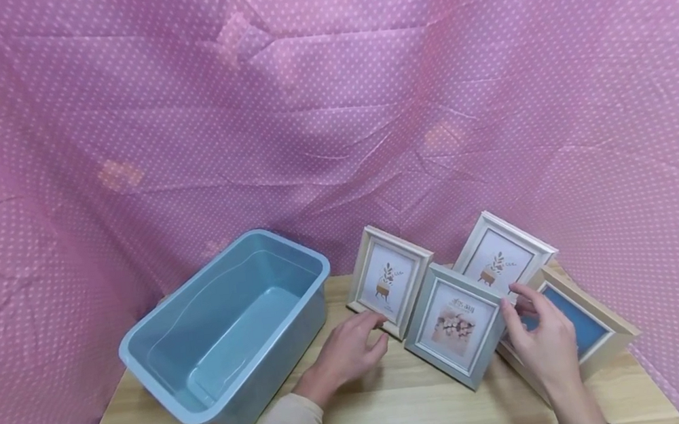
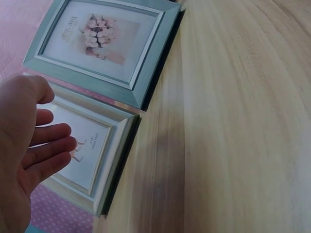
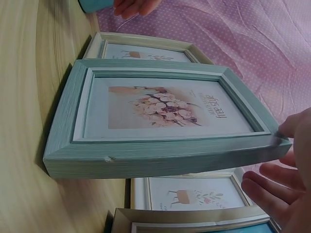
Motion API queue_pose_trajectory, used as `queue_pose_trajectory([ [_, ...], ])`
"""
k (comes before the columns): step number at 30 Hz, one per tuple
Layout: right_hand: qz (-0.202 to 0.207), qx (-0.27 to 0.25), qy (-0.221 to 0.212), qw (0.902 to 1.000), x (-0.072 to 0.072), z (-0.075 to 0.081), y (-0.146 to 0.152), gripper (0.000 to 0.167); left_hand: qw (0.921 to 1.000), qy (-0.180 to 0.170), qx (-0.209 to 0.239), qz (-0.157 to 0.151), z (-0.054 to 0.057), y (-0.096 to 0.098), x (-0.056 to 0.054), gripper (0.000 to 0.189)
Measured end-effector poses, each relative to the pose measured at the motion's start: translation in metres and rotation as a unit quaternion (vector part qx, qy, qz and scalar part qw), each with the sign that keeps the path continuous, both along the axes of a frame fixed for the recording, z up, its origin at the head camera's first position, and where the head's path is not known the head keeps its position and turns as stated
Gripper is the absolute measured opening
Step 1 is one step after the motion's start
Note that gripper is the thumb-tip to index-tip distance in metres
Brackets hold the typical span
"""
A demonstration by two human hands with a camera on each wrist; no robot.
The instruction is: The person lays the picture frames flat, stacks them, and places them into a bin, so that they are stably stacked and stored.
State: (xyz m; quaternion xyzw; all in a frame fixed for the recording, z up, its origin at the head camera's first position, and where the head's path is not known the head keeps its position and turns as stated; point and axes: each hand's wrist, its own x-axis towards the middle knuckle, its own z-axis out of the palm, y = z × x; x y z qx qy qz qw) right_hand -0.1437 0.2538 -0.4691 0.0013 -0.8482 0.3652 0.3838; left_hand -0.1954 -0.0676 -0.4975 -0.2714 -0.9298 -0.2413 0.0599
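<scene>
A grey-green photo frame (image 1: pixel 457 327) with a flower picture leans back on the table; the right wrist view shows its side edge (image 3: pixel 160 165) close up. My right hand (image 1: pixel 541 332) is at its upper right corner, the thumb (image 3: pixel 291 125) right at that corner and the other fingers (image 3: pixel 272 187) spread apart from it. My left hand (image 1: pixel 347 354) holds nothing and is in front of a cream photo frame (image 1: pixel 366 264) with a plant picture; its loosely bent fingers (image 2: pixel 51 133) overlap that frame in the left wrist view.
Behind stands a white photo frame (image 1: pixel 471 240) with a plant picture. A light wooden frame (image 1: pixel 610 312) with a blue panel sits at the right, partly behind my right hand. A blue plastic tub (image 1: pixel 236 413) takes up the table's left side. Pink dotted cloth (image 1: pixel 329 104) hangs around the table.
</scene>
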Motion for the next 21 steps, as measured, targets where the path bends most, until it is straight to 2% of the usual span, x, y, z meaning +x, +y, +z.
queue_pose_trajectory([
  [9, 0.022, -0.094, -0.066, 0.9932, 0.0057, -0.0020, 0.0018, 0.035, 0.9997, -0.024, -0.003, 0.000, -0.0032, -0.0007, -0.0009, 0.031],
  [21, 0.023, -0.115, -0.071, 0.9905, 0.0060, -0.0052, -0.0005, 0.027, 0.9984, -0.056, -0.006, 0.000, -0.0072, 0.0016, -0.0014, 0.034],
])
